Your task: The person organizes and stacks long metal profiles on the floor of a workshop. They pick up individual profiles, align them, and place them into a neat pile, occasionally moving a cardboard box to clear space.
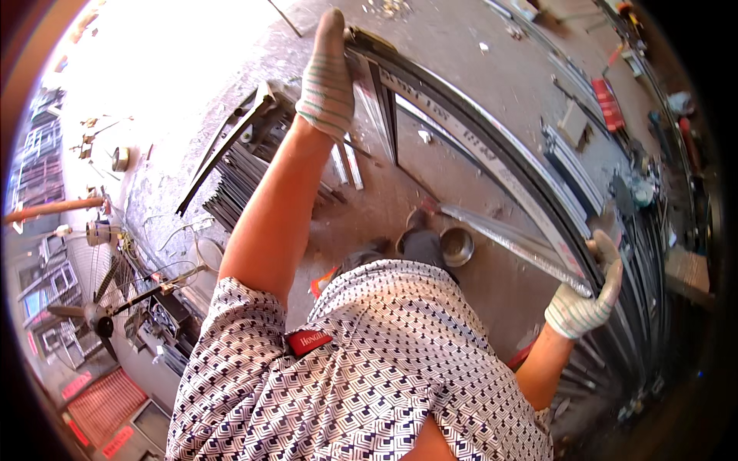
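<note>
the left hand point(326, 84) lies straight-fingered against the frame point(455, 121), its grip unclear; the right hand point(593, 306) grips the other end.

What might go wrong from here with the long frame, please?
With the left hand and right hand far apart on the frame, it might twist or drop if either slips. The round bowl beside the legs could be a trip hazard. The frame might also knock the silver bars at right.
</note>
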{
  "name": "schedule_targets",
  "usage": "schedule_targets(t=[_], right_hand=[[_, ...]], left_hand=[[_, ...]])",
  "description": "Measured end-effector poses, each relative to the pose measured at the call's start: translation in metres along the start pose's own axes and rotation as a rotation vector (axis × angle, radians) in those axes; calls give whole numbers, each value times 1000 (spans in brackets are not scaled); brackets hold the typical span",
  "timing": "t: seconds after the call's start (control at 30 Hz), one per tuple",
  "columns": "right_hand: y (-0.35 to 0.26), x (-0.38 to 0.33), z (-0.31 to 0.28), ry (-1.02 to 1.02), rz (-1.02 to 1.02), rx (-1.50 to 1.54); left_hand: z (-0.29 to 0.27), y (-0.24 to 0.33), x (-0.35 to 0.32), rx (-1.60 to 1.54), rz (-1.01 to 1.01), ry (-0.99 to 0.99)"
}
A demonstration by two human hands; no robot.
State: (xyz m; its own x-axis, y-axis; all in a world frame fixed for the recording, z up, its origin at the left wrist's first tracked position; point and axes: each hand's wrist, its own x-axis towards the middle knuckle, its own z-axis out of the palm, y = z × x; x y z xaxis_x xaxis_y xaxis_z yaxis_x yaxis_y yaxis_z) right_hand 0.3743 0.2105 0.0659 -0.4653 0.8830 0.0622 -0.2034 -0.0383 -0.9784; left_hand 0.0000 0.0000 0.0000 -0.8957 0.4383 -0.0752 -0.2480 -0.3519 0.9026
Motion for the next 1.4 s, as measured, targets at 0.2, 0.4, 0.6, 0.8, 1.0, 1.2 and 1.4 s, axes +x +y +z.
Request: schedule_targets(t=[0.2,0.4,0.6,0.8,1.0,1.2,1.4], right_hand=[[-1,6,6,97,-49,-40],[-12,11,35,-20,-40,142],[-20,26,56,-237,-67,238],[-18,32,112,-543,-141,357],[10,54,185,-564,-158,197],[37,42,264,-609,140,20],[110,38,324,-870,349,27]], left_hand=[[9,14,-37,-186,25,65],[-15,48,-43,-235,149,85],[-24,104,-49,-71,365,69],[-90,158,-61,-148,503,-147],[-143,180,-91,-261,637,-155],[-207,167,-129,-157,772,138],[-275,148,-159,-129,796,276]])
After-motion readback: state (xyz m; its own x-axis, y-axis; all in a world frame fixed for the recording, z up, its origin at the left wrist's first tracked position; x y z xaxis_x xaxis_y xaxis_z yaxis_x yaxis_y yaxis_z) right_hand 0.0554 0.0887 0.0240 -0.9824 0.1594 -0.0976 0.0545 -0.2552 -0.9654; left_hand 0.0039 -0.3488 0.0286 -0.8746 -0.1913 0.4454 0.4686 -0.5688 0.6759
